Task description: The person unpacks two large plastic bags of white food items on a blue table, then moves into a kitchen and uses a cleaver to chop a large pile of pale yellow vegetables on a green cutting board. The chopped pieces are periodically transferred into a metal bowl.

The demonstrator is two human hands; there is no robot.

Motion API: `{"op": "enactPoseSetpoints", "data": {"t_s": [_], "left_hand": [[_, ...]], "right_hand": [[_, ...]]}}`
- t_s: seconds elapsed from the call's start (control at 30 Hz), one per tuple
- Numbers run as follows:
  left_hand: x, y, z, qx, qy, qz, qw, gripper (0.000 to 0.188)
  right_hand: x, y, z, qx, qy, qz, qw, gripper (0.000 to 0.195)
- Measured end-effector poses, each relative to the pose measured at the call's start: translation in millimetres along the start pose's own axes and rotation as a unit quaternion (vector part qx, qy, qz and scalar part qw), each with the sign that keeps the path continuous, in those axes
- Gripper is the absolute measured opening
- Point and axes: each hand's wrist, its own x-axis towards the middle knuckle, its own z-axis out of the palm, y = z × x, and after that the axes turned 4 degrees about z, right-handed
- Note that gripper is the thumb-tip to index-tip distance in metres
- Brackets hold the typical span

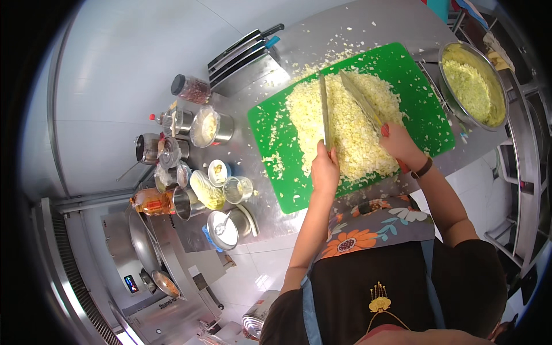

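A broad pile of finely chopped cabbage (353, 151) covers much of a green cutting board (284, 185). My left hand (325, 170) grips a cleaver (324, 108), its blade standing nearly edge-on in the left part of the pile. In my right hand (399, 144) is the red handle of a second cleaver (360, 97), whose blade slants up and left over the cabbage. The two blades are apart, closer together at their far ends. Chopped bits lie scattered over the board and beyond its far edge.
Right of the board stands a metal bowl (496, 116) of chopped greenery. A knife block (246, 69) is at the back. On the left are a lidded jar (194, 89), a steel pot (224, 125), a cabbage piece (207, 189), a plastic cup (238, 190) and a pot of white powder (225, 235).
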Motion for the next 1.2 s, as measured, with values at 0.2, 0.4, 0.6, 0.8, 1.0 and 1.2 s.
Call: {"op": "enactPoseSetpoints", "data": {"t_s": [0.2, 0.4, 0.6, 0.8, 1.0, 1.2], "left_hand": [[-0.8, -5.4, -10.5, -0.037, -0.01, -0.001, 0.999, 0.022], [-5.2, 5.1, -26.8, -0.093, 0.049, -0.053, 0.993, 0.019], [-12.1, -17.1, -29.4, -0.068, 0.034, -0.066, 0.995, 0.019], [-12.4, -8.9, -36.3, -0.103, 0.091, -0.038, 0.99, 0.02], [-17.7, -41.1, -20.0, -0.093, 0.021, -0.091, 0.991, 0.019], [-14.8, 18.3, -39.0, -0.163, 0.056, -0.032, 0.985, 0.017]], "right_hand": [[-5.9, -51.3, -11.4, 0.046, 0.048, -0.019, 0.998, 0.019], [4.1, -17.7, 0.4, -0.009, -0.016, -0.004, 1.0, 0.018], [-15.7, -51.9, 13.1, 0.027, -0.01, -0.021, 0.999, 0.016], [-18.4, -42.8, 22.3, 0.005, -0.062, -0.024, 0.998, 0.016], [-22.6, -26.6, 44.2, 0.003, -0.005, -0.042, 0.999, 0.016], [-21.1, -25.5, 3.9, 0.001, 0.008, -0.044, 0.999, 0.015]]}}
